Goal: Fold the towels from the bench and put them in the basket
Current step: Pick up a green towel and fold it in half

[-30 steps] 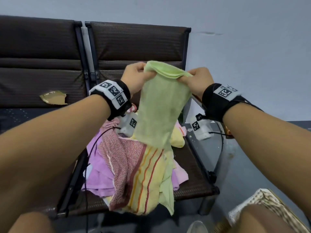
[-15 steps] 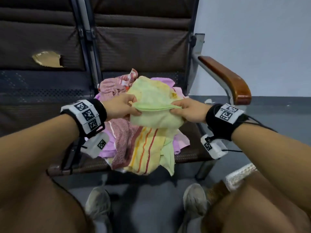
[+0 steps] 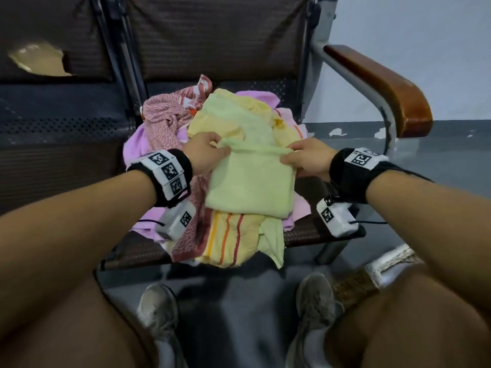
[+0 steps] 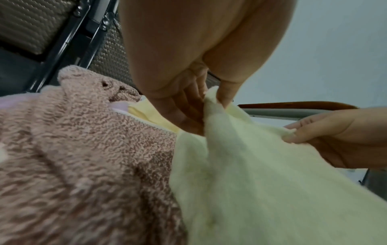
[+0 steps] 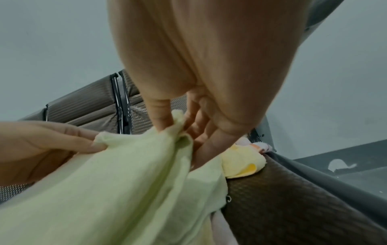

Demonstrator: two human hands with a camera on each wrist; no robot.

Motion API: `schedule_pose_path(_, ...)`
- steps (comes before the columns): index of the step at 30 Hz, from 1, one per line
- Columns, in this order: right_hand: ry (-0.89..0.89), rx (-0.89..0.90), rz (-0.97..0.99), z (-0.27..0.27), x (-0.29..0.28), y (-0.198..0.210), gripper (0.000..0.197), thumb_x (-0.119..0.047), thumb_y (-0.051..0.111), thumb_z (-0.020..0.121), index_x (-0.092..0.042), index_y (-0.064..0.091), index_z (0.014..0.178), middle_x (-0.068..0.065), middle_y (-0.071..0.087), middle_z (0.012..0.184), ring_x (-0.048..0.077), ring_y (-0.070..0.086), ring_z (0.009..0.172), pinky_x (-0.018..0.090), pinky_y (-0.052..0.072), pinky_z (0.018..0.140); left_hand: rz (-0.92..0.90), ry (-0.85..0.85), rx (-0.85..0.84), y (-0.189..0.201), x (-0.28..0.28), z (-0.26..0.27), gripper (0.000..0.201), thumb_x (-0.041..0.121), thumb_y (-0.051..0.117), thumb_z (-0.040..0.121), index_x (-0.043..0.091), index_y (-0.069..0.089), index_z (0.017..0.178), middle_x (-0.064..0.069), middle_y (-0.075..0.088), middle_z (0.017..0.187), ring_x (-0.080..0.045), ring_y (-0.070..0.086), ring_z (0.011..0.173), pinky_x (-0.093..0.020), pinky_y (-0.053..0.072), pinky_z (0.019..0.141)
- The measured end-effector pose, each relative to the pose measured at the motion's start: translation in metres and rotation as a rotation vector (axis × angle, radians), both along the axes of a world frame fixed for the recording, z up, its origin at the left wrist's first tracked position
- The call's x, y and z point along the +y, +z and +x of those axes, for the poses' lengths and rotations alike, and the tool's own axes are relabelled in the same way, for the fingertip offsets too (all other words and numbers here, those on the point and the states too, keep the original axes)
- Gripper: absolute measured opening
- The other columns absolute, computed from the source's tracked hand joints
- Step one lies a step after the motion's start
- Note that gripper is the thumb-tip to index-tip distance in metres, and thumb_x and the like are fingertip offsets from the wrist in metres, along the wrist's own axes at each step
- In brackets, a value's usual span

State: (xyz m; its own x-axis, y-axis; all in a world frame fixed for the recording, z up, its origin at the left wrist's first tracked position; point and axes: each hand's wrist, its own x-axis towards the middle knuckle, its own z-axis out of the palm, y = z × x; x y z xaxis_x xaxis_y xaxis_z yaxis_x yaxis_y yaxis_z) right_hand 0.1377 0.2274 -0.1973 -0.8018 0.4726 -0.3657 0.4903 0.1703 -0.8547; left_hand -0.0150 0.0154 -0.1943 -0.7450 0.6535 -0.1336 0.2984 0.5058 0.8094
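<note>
A pale green towel lies folded over on top of a heap of towels on the bench seat. My left hand pinches its far left corner, and my right hand pinches its far right corner. The left wrist view shows thumb and fingers of the left hand pinching the green towel, with the right hand on the opposite corner. In the right wrist view the right hand nips a bunched corner of the green towel. A woven basket stands on the floor at lower right, partly hidden by my knee.
Under the green towel lie a pink speckled towel, a lilac one, and a yellow towel with orange stripes hanging over the seat edge. A wooden armrest stands to the right. My shoes rest on the grey floor.
Both hands have brought the green towel down from chest height onto the heap and drawn its held edge toward me, so it now lies folded flat.
</note>
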Motion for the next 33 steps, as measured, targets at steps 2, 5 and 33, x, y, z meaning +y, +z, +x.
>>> schedule_pose_path(2, -0.029, 0.023, 0.082, -0.014, 0.008, -0.006, 0.017, -0.012, 0.067, 0.091, -0.008, 0.068, 0.108, 0.014, 0.072, 0.112, 0.027, 0.071, 0.097, 0.043, 0.061, 0.084, 0.01, 0.048, 0.065, -0.007, 0.013, -0.009, 0.015, 0.033, 0.062, 0.094, 0.018, 0.061, 0.096, -0.005, 0.067, 0.083, -0.024, 0.059, 0.071, -0.033, 0.051, 0.065)
schedule_pose_path(5, -0.016, 0.038, 0.294, -0.03, 0.017, -0.015, 0.009, -0.024, 0.066, 0.091, -0.02, 0.068, 0.099, 0.001, 0.072, 0.099, 0.026, 0.069, 0.097, 0.039, 0.058, 0.084, -0.001, 0.115, 0.183, -0.019, 0.027, -0.017, 0.018, 0.034, 0.059, 0.095, 0.018, 0.061, 0.103, 0.005, 0.056, 0.069, -0.02, 0.053, 0.065, -0.025, 0.037, 0.05)
schedule_pose_path(33, 0.431, 0.074, 0.652, 0.023, -0.016, -0.008, 0.012, -0.023, 0.056, 0.094, -0.019, 0.065, 0.088, -0.009, 0.06, 0.075, 0.009, 0.055, 0.07, 0.028, 0.04, 0.067, 0.052, -0.192, 0.29, -0.019, -0.021, 0.003, 0.017, 0.032, 0.061, 0.085, 0.016, 0.068, 0.087, 0.004, 0.067, 0.074, -0.012, 0.059, 0.071, -0.03, 0.044, 0.062)
